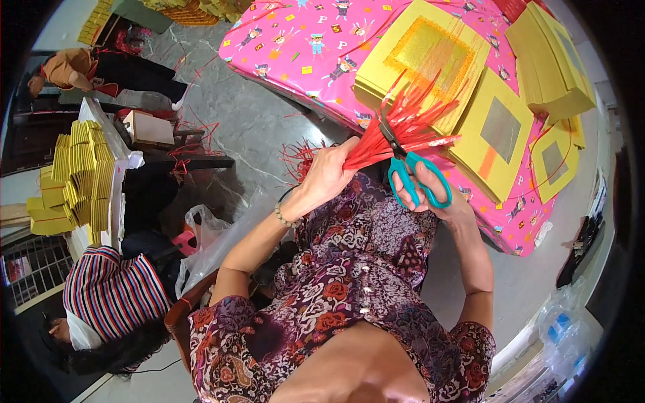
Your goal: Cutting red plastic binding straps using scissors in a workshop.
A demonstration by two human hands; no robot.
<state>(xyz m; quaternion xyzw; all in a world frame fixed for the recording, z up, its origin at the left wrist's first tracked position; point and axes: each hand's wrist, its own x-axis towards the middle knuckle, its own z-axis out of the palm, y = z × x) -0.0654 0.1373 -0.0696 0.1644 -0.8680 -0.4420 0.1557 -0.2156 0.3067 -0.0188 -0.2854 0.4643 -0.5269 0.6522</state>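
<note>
A bundle of red strips point(403, 131) fans out above the person's lap, its loose ends spreading up and to the right over the edge of a table, its gathered end pinched in the left hand point(327, 176), which is closed tight around it. The blades of a pair of teal-handled scissors point(411, 171) cross the bundle just beside that hand, and the right hand point(437, 195) has its fingers through the handle loops, closed on them. Both hands are held in front of a patterned purple and red garment, just short of the table edge. The table wears a pink printed cloth point(316, 47), and on it lie stacks of yellow paper sheets point(423, 60), some bearing a gold or silver square in the middle; a taller pile of yellow sheets point(554, 64) sits at the far right. Red offcuts point(299, 154) are scattered on the grey floor near the left hand. To the left, more yellow bundles point(77, 178) are piled on a stand, and a person in a striped top point(111, 292) sits at the lower left.
</note>
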